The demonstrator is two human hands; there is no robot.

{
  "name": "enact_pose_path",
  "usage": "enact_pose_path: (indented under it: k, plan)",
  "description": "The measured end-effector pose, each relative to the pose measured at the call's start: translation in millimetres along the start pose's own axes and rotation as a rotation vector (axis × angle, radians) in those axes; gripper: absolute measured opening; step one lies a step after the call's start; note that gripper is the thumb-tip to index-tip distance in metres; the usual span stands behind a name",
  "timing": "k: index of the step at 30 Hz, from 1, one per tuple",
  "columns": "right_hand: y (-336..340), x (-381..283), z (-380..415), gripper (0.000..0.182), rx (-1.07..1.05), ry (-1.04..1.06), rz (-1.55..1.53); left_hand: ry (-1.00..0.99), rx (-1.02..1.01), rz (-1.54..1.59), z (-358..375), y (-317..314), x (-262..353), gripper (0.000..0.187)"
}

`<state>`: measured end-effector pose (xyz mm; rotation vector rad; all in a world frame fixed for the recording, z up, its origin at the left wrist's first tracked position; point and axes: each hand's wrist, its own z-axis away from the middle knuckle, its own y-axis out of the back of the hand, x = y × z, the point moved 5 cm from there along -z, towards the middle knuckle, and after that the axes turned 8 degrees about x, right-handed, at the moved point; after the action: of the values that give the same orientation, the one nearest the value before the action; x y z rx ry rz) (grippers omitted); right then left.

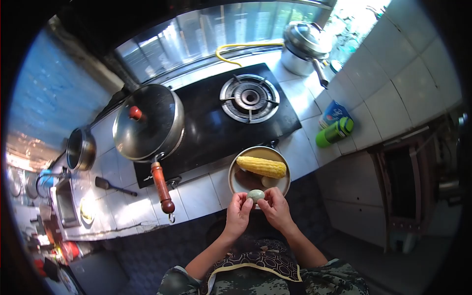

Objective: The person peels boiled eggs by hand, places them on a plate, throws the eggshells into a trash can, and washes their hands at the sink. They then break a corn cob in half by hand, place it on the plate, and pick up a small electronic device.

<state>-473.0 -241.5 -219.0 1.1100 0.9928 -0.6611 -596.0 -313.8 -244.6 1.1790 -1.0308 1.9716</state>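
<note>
A pale green egg (255, 195) is held between the fingertips of both hands, over the near rim of a plate. My left hand (239, 212) grips its left side, and my right hand (275, 209) grips its right side. Just beyond them, the round plate (234, 179) sits at the counter's front edge. On it lies a yellow corn cob (261, 167), with a pale rounded thing (269, 182), partly covered, below the cob's right end.
A black gas stove (206, 118) bears a lidded wok (147, 123) whose wooden handle (161, 187) points toward me. A pressure cooker (305, 49) stands back right, near a green bottle (335, 132). At left are a spatula (115, 187), a pot (81, 149) and a sink (67, 202).
</note>
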Motion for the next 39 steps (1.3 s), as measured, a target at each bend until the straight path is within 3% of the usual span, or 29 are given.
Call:
enact_pose_path:
  k: [5,9,12,15,16,20,25,27,33,39]
  plan:
    - [25,-4,12,0.045,0.195,0.047,0.108,0.042,-0.093,-0.057,-3,-31,-19,0.024]
    - [58,39,9,0.036,0.308,-0.097,-0.049,0.096,-0.118,-0.041,-13,-76,-35,0.022]
    - [92,65,-7,0.024,0.442,-0.158,-0.276,0.039,-0.027,-0.269,-32,-116,-64,0.032]
    - [126,119,-41,0.024,0.365,-0.281,-0.292,0.049,0.029,-0.349,-56,-160,-102,0.033]
    - [134,145,-57,0.025,0.36,-0.298,-0.233,-0.05,0.085,-0.41,-65,-174,-111,0.032]
    - [151,221,-118,0.032,0.184,-0.298,-0.08,0.071,0.153,-0.676,-108,-206,-151,0.031]
    - [147,219,-154,0.033,0.034,-0.226,0.099,0.015,0.174,-0.882,-131,-208,-153,0.029]
    - [146,206,-160,0.033,0.063,-0.151,0.065,-0.204,0.273,-1.035,-133,-207,-142,0.025]
    - [146,202,-162,0.03,0.121,-0.022,0.028,-0.228,0.232,-1.075,-135,-213,-145,0.018]
    - [150,202,-163,0.029,0.104,-0.051,-0.02,-0.268,0.174,-1.271,-142,-217,-156,0.016]
